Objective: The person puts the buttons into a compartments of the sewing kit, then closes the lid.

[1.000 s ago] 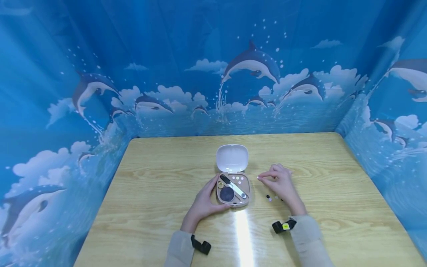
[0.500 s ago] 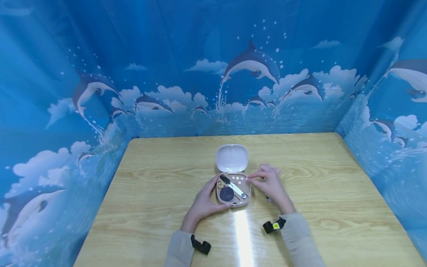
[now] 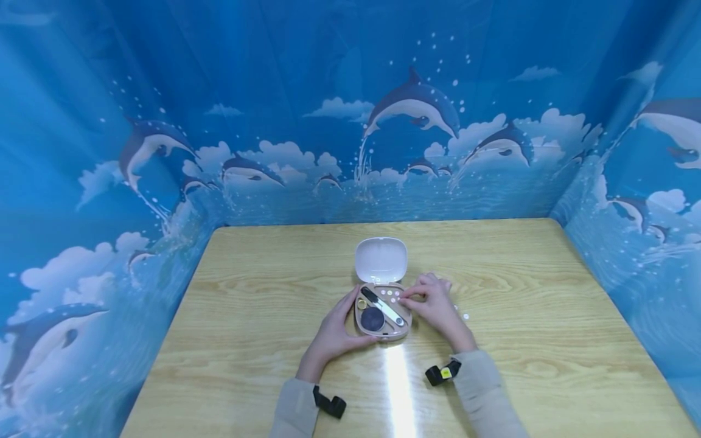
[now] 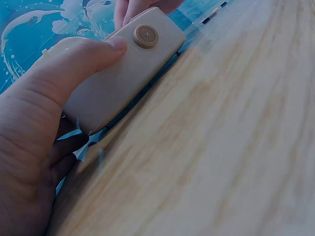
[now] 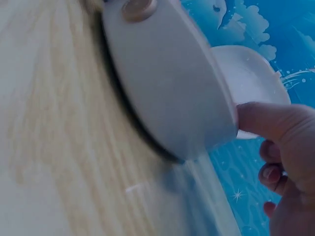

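Note:
A beige sewing box [image 3: 358,328] lies on the table with its white lid [image 3: 381,258] tipped back. My left hand [image 3: 335,331] grips its left side, thumb along the front wall beside a tan round clasp [image 4: 146,36]. Inside are a black-and-white tool [image 3: 387,309] lying diagonally, a dark round disc [image 3: 373,319], a gold ring-like piece [image 3: 362,303] and several small white buttons [image 3: 390,293]. My right hand [image 3: 435,306] pinches a small white button, thumb and forefinger tips low over the box's upper right compartment; the fingertips largely hide it.
More small white buttons [image 3: 466,316] lie on the wood-grain table [image 3: 263,286] right of the right hand. Small dark pieces [image 4: 205,20] show on the tabletop beyond the box in the left wrist view. A blue dolphin curtain [image 3: 306,79] surrounds the table.
My right hand has moved left from the tabletop to the box, carrying the small white button over the compartment. White buttons behind it have come into view. The left hand stays on the box.

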Motion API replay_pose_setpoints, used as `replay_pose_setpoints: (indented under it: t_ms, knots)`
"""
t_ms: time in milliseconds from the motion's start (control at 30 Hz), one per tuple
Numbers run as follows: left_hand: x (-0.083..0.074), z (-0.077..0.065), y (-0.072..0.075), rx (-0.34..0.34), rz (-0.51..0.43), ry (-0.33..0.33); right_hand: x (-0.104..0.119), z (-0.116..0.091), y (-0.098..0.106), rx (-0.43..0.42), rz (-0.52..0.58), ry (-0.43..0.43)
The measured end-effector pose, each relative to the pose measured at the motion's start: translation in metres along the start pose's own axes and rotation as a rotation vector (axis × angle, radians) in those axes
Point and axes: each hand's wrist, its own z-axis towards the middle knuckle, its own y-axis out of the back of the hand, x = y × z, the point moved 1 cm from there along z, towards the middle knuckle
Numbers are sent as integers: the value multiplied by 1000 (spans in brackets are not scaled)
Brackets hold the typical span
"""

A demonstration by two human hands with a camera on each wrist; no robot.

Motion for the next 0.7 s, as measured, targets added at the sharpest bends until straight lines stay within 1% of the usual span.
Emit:
replay_pose_setpoints:
  t_ms: [200, 467, 700]
  knots:
    - [0, 0, 0, 5, 0, 10, 7, 1, 0, 21, -22, -56]
    - [0, 0, 1, 10, 1, 25, 8, 1, -1, 26, -25, -71]
    - [0, 0, 1, 11, 5, 24, 8, -1, -1, 31, -19, -84]
